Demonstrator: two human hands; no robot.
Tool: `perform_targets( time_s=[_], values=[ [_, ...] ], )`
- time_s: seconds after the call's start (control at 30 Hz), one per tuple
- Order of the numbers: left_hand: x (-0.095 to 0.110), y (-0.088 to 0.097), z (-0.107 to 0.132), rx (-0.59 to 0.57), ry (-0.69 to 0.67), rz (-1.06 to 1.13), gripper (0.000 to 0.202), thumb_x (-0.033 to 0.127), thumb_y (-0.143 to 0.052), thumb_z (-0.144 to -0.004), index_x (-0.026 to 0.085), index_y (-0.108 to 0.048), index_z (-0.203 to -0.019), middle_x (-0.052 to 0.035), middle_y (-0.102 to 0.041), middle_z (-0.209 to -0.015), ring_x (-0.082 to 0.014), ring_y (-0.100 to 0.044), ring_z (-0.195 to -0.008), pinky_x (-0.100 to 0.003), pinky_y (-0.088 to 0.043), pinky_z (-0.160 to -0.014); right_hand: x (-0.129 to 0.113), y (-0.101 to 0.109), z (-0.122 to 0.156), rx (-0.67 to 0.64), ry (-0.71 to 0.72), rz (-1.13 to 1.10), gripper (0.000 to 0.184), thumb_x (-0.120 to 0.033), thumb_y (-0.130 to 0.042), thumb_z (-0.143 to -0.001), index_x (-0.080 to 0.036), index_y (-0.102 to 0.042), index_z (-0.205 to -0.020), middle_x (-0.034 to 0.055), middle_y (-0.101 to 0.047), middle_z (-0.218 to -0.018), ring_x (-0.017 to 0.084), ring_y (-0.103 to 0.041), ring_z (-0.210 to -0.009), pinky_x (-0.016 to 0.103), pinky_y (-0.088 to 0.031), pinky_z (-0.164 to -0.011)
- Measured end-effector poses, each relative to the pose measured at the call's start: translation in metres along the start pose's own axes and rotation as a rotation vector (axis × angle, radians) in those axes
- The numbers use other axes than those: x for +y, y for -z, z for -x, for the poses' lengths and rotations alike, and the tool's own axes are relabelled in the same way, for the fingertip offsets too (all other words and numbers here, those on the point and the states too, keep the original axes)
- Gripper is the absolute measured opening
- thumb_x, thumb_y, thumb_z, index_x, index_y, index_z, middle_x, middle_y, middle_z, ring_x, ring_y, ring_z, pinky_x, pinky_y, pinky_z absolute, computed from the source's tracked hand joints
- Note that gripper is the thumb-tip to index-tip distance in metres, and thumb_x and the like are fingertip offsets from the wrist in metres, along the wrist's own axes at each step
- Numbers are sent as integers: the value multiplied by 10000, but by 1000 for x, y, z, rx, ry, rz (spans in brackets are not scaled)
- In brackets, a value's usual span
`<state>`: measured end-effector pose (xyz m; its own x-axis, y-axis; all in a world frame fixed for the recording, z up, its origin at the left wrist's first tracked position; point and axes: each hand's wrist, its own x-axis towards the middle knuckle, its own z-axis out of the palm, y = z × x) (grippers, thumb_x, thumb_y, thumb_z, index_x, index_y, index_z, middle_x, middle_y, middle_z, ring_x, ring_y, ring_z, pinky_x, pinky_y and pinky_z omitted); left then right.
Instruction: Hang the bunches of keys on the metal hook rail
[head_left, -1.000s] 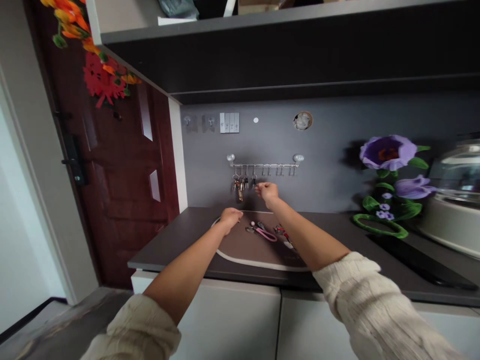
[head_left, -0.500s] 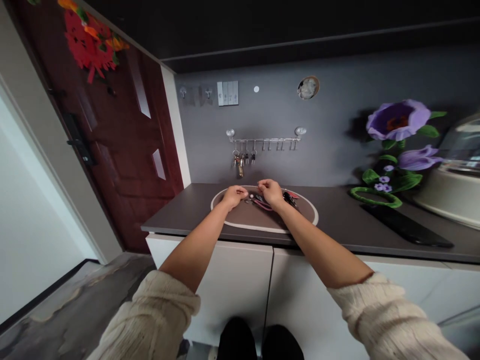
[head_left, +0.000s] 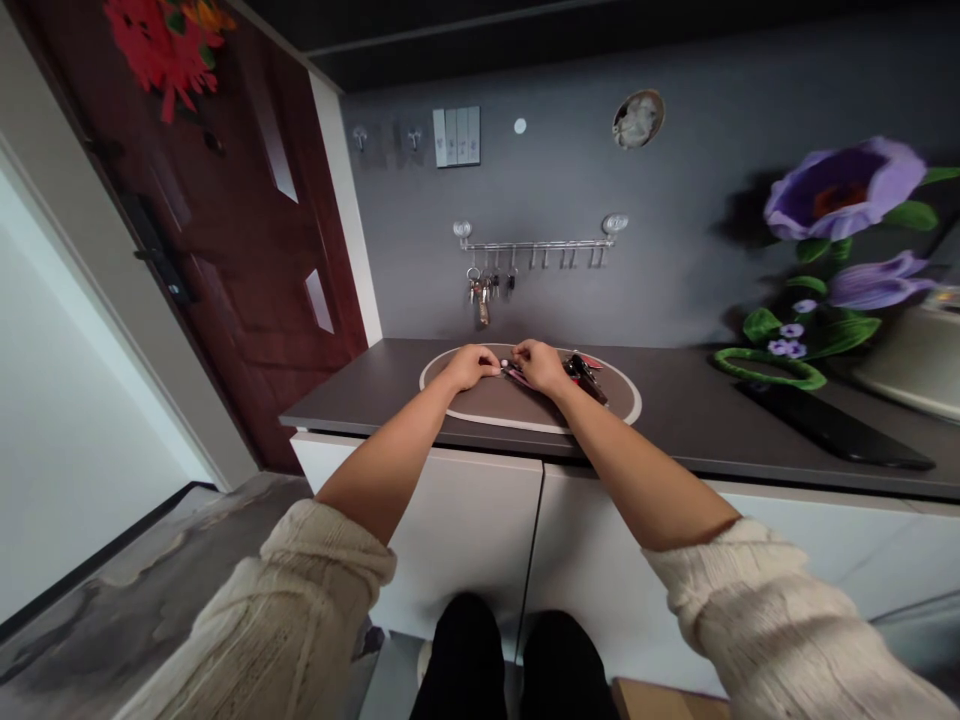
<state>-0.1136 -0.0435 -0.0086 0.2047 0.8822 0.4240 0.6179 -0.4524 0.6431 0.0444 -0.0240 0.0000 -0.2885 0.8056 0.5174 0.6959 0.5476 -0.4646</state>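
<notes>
Over a brown oval mat (head_left: 510,405) with a pale rim, both hands work close together. My left hand (head_left: 471,368) is closed in a pinch at the end of a thin pink strap (head_left: 519,377), beside a small pale round piece (head_left: 505,363). My right hand (head_left: 538,364) curls over the strap with its fingertips bent together. Whatever sits inside either pinch is too small and hidden to make out. Right of that hand lies a bunch of dark keys (head_left: 583,372) with a red piece (head_left: 592,362).
Several key sets (head_left: 484,295) hang from a clear hook rail (head_left: 536,244) on the grey wall. Purple flowers (head_left: 847,195) with a green base and a black flat object (head_left: 832,425) occupy the counter's right side. A dark red door (head_left: 247,260) is at left.
The view has tilted down slightly. My right hand has lowered toward the strap, and its fingers are now nearer my left hand. More of the key bunch shows.
</notes>
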Motion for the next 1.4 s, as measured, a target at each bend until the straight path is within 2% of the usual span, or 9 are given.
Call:
perform_targets(
  time_s=[0.17, 0.3, 0.53, 0.67, 0.87, 1.13, 1.27, 1.4],
  values=[
    [3, 1, 0, 10, -55, -97, 105, 182, -546, -663, 136, -637, -688, -13, -627, -709, -121, -522, -685, -244, -384, -708, 2, -1, -2, 1, 3, 10, 163, -163, -496, -719, -152, -635, -803, 49, -634, -738, 120, -539, -685, 207, -371, -677],
    [3, 1, -1, 78, -45, -132, 116, 174, -520, -689, 129, -626, -694, -16, -617, -708, -118, -510, -679, -242, -380, -714, 2, -2, -3, 4, -23, 5, 163, -167, -496, -722, -147, -635, -804, 52, -634, -733, 116, -531, -663, 207, -370, -666],
    [1, 1, -3, 182, 8, -74, 119, 169, -495, -714, 118, -601, -697, -16, -593, -686, -114, -500, -664, -243, -381, -704, -1, 1, -4, 25, -48, -57, 166, -201, -490, -737, -156, -635, -805, 44, -641, -763, 118, -542, -689, 211, -371, -678],
    [2, 1, -5, 255, 42, 3, 130, 175, -477, -728, 116, -593, -716, -15, -593, -699, -107, -501, -669, -236, -386, -703, -6, 4, -2, 37, -68, -133, 203, -272, -489, -751, -151, -633, -828, 49, -643, -764, 124, -552, -702, 219, -377, -679],
    [2, 1, -9, 360, 66, 92, 138, 188, -472, -736, 111, -586, -734, -28, -599, -720, -108, -514, -668, -233, -393, -675, -12, 7, 2, 10, -2, -236, 261, -372, -545, -706, -153, -621, -825, 43, -640, -815, 123, -554, -740, 229, -390, -701],
    [5, 4, -10, 410, -17, 105, 145, 191, -471, -740, 125, -600, -733, -30, -619, -740, -114, -536, -690, -232, -405, -692, -12, 2, 1, -43, 68, -411, 444, -449, -605, -634, -133, -566, -944, 67, -618, -891, 126, -561, -770, 262, -421, -733],
    [12, 6, -9, 393, -80, 65, 161, 198, -471, -742, 128, -616, -738, -39, -629, -755, -120, -541, -703, -235, -405, -700, -12, 0, -1, -49, 86, -450, 458, -396, -636, -613, -130, -549, -976, 76, -605, -929, 128, -561, -789, 270, -425, -744],
    [16, 8, -8, 413, -87, 13, 180, 221, -466, -751, 135, -623, -739, -42, -630, -767, -130, -539, -728, -244, -400, -715, -12, 0, -2, -43, 57, -459, 348, -254, -604, -639, -125, -554, -959, 71, -612, -914, 116, -564, -760, 260, -425, -737]
  ],
)
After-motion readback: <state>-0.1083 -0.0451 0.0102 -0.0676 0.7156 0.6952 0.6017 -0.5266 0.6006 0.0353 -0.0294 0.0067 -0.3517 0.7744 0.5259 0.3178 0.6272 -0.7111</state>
